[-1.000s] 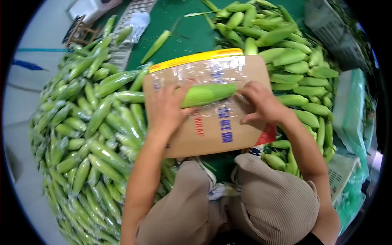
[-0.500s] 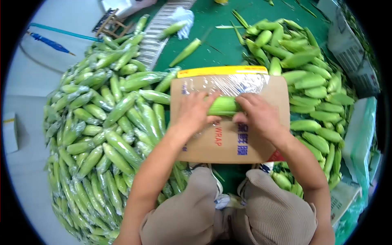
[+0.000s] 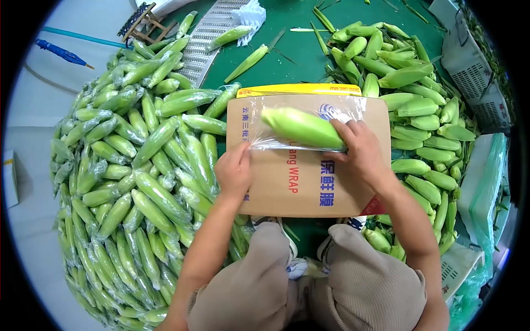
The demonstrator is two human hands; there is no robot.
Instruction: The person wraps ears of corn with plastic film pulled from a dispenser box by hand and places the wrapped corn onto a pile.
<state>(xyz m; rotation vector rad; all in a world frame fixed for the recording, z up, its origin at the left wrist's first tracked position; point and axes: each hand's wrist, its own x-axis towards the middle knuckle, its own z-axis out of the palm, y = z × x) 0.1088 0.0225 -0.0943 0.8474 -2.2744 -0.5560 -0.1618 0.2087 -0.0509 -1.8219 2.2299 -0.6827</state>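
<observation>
A green ear of corn [image 3: 303, 129] in its husk lies slanted over a sheet of cling film [image 3: 270, 142] on top of a printed cardboard box [image 3: 265, 187]. My right hand [image 3: 361, 151] grips the corn's right end, thumb below and fingers above. At the box's left edge, my left hand [image 3: 234, 168] is closed, its thumb and finger pinching the near left corner of the film. The film stretches from the yellow wrap carton [image 3: 301, 90] along the box's far edge.
Film-wrapped corn [image 3: 160, 209] is heaped at the left, and unwrapped corn [image 3: 425, 110] at the right. White crates [image 3: 475, 71] stand far right. A metal grate [image 3: 210, 41], a cloth [image 3: 251, 21] and a blue umbrella [image 3: 63, 53] are farther off.
My left hand has left the corn and moved left and nearer me to the film's corner. The film is now spread flatter, and the corn is tilted in my right hand.
</observation>
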